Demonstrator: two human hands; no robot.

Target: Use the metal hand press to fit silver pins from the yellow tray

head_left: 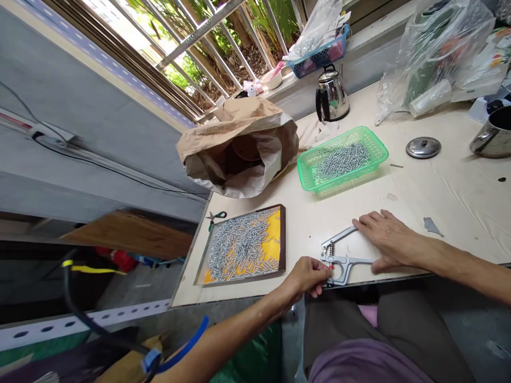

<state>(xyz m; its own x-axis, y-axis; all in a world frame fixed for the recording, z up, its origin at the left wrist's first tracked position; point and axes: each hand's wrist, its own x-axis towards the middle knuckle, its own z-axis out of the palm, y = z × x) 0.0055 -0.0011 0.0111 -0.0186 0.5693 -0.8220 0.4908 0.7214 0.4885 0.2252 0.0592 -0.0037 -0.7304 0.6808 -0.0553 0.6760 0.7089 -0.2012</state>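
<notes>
A pair of silver hand-press pliers (pixel 343 260) with a coil spring lies near the front edge of the table, its handles apart. My right hand (pixel 385 239) spans these handles, fingers over the end of the upper one and thumb by the lower one. At the jaw end, my left hand (pixel 311 275) has its fingertips pinched together; whatever small piece is between them is too hidden to name. A shallow tray (pixel 282 239) with a yellow bottom, left of the pliers, bears many small silver rod-like pieces (pixel 239 244). More such pieces lie in a green plastic basket (pixel 341 178) further back.
An open brown paper sack (pixel 239 138) stands behind the tray. Green-handled scissors (pixel 215 217) lie at the table's left edge. Towards the back are a steel kettle (pixel 333 96), a metal lid (pixel 423 147) and plastic bags (pixel 435 64). A steel pot (pixel 493 135) stands far right.
</notes>
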